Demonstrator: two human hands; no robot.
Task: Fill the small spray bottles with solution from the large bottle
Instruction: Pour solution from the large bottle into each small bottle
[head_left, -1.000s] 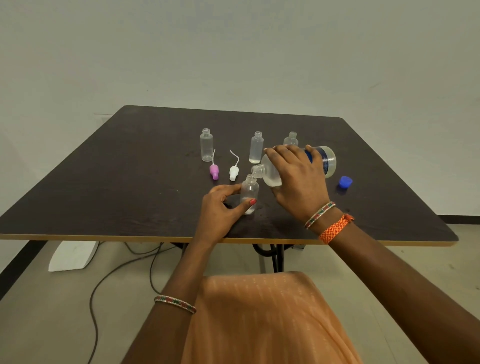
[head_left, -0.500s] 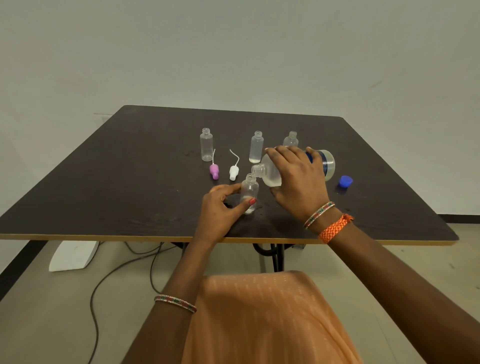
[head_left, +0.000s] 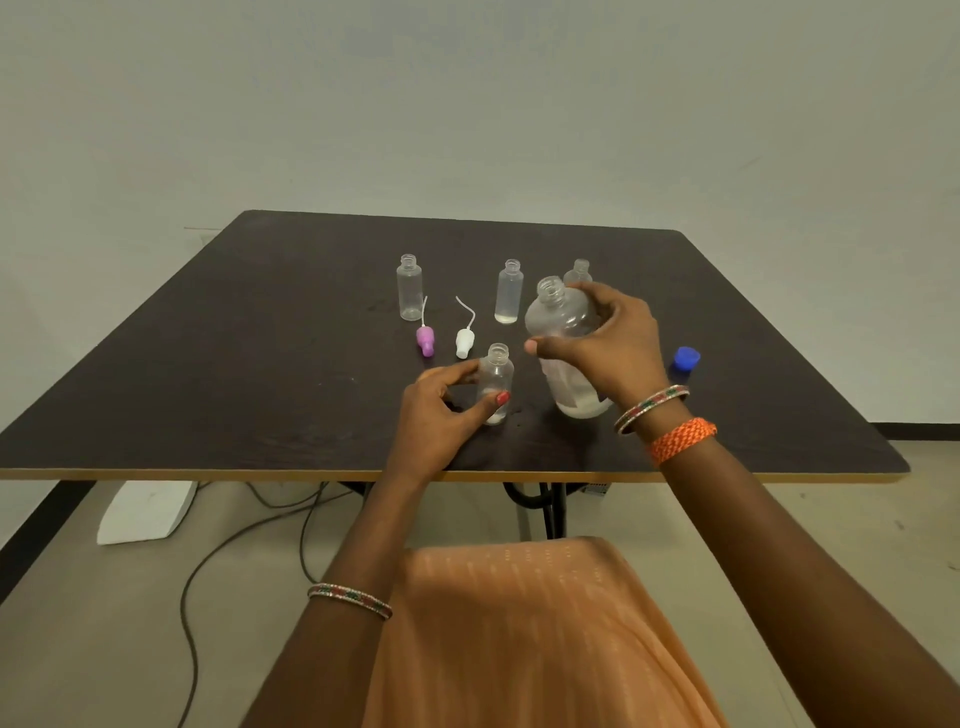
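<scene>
Head view, the only one.

The right hand (head_left: 610, 345) is gripping the large clear plastic bottle (head_left: 566, 353), fingers and thumb curling round its upper body. The bottle is standing upright, or close to it, mouth uncapped; whether its base is resting on the dark brown table (head_left: 234, 364) or hanging just above it, I cannot tell. Only a shallow pale layer of solution is showing at the bottom, so it is probably handling light. The wall looks thin and likely gives under a squeeze; the mid-body hold seems right for tipping it.

The left hand (head_left: 441, 410) is pinching the small clear plastic spray bottle (head_left: 496, 382), just left of the right hand, between thumb and fingers. The bottle is standing on the table, open-mouthed, with a little liquid at its base. It looks light, narrow and easy to knock over, so steadying it low on the body is making sense.

Beyond the hands, three more small clear bottles (head_left: 509, 299) are standing open; the middle one is holding a thin layer of liquid. Beyond the left hand, a purple spray cap with a dip tube (head_left: 425, 340) and a white spray cap with a dip tube (head_left: 465, 342) are lying on the table. A blue screw cap (head_left: 685, 358) is lying just right of the right hand.

Wet plastic is likely slippery.
</scene>
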